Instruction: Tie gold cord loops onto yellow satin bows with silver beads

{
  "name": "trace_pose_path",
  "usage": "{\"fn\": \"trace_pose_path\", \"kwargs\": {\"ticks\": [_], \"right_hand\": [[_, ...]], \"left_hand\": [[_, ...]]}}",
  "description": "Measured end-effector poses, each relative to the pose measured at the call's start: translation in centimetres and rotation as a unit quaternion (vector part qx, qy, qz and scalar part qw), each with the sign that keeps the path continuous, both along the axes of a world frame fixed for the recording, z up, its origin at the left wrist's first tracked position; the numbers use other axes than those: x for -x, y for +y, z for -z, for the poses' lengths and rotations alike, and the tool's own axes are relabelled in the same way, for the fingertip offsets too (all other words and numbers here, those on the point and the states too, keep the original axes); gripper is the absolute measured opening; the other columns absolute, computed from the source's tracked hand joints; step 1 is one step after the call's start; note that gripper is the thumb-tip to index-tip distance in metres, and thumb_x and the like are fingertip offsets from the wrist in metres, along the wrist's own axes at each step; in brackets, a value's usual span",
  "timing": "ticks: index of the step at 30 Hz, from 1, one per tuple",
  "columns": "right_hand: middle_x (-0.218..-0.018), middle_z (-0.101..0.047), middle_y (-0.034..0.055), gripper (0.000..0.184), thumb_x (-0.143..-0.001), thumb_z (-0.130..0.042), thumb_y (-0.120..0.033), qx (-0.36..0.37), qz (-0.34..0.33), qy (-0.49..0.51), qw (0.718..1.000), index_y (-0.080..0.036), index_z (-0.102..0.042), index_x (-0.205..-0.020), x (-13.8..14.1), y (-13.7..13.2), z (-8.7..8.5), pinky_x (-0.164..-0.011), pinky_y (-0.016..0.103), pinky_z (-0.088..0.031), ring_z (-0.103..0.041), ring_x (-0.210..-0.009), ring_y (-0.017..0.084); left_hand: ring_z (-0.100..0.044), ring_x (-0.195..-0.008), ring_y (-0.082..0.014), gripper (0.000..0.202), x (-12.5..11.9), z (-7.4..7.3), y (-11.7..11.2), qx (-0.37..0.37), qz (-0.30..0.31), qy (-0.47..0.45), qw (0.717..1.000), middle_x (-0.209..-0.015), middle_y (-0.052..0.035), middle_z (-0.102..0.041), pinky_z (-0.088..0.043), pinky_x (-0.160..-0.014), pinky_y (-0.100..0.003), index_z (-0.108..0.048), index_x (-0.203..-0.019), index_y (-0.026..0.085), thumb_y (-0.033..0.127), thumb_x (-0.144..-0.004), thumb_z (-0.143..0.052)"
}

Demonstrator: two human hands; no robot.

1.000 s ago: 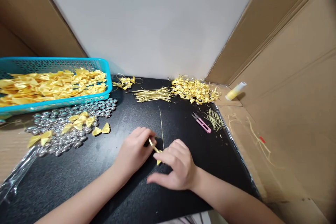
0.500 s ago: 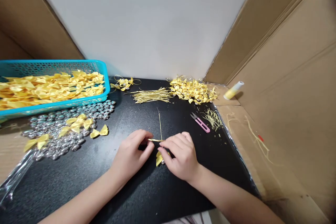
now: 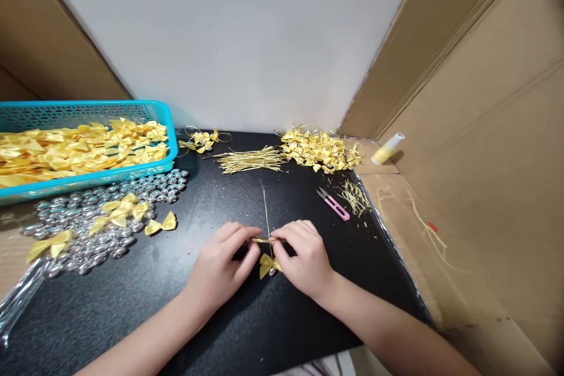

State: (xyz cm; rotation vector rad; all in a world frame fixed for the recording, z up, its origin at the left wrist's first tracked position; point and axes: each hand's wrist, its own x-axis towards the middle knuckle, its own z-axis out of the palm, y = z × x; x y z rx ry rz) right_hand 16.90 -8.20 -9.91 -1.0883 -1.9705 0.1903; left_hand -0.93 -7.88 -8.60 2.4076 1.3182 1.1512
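Note:
My left hand (image 3: 222, 267) and my right hand (image 3: 304, 258) meet at the middle of the black mat (image 3: 211, 317). Both pinch a thin gold cord (image 3: 265, 211) that runs up and away from my fingers. A small yellow ribbon bow (image 3: 268, 264) with a silver bead lies on the mat just under my right fingertips, tied to that cord.
A turquoise basket (image 3: 88, 179) of yellow bows stands far left. Silver beads (image 3: 88, 229) with loose bows lie in front of it. A bundle of gold cords (image 3: 251, 160), a pile of finished bows (image 3: 319, 150), pink snips (image 3: 333, 204) and a thread spool (image 3: 388, 148) lie at the back right. Cardboard walls surround the mat.
The bow has come off my fingers and now rests on the mat. My right hand moved up to pinch the cord beside my left hand.

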Motion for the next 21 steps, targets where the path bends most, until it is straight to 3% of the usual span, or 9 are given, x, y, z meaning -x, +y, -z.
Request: {"fn": "trace_pose_path", "kwargs": {"ticks": [7,14,21], "right_hand": [[-0.075,-0.070,0.0044,0.011,-0.083,-0.061,-0.009,0.088,-0.020,0.194,0.977,-0.018,-0.068,-0.080,0.44,-0.59,-0.71,-0.064,0.026,-0.054,-0.067,-0.068,0.015],[-0.070,-0.065,0.0022,0.009,-0.078,-0.068,-0.012,0.146,-0.009,0.266,0.953,-0.019,-0.064,-0.073,0.31,-0.47,-0.47,-0.063,0.028,-0.052,-0.062,-0.067,0.015],[-0.072,-0.063,0.0022,0.007,-0.080,-0.065,-0.014,0.195,-0.044,0.314,0.928,-0.019,-0.062,-0.075,0.35,-0.20,-0.28,-0.066,0.028,-0.052,-0.061,-0.069,0.015]], "left_hand": [[-0.069,-0.063,-0.0150,0.025,0.01,0.16,0.12,0.075,-0.036,-0.084,0.993,-0.078,-0.0056,-0.076,-0.053,-0.057,-0.023,-0.076,-0.097,0.016,0.021,-0.088,-0.053],[-0.070,-0.064,-0.0149,0.016,-0.47,-0.58,-0.39,0.147,-0.066,-0.222,0.962,-0.078,-0.0031,-0.078,-0.056,-0.058,-0.021,-0.078,-0.085,0.020,0.021,-0.079,-0.064],[-0.071,-0.065,-0.0163,0.009,-0.73,-0.62,-0.55,0.208,-0.059,-0.290,0.932,-0.074,-0.0031,-0.078,-0.058,-0.058,-0.021,-0.079,-0.077,0.021,0.020,-0.074,-0.070]]}}
